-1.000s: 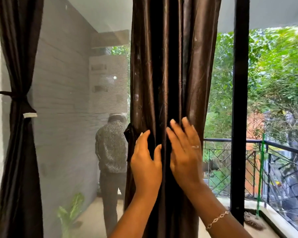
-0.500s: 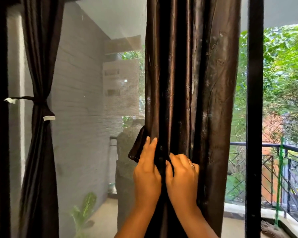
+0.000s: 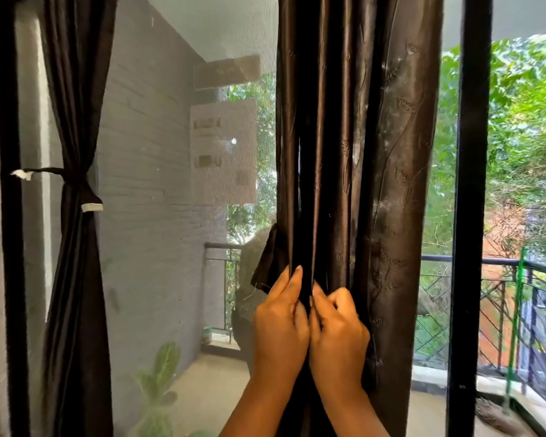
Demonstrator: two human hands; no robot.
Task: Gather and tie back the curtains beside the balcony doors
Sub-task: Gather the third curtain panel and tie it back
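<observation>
— The left curtain (image 3: 76, 263) is tied. And the other?

— Loose. Its strap (image 3: 265, 263) dangles at the left edge; the left hand (image 3: 279, 329) and the right hand (image 3: 339, 334), side by side, pinch folds of the middle curtain (image 3: 394, 152). Better to bunch all pleats tight before wrapping.

Both hands side by side, left hand (image 3: 280, 323) & right hand (image 3: 338, 329) gripping brown curtain (image 3: 360, 152) folds, 2nd curtain (image 3: 73, 247) tied at left
</observation>
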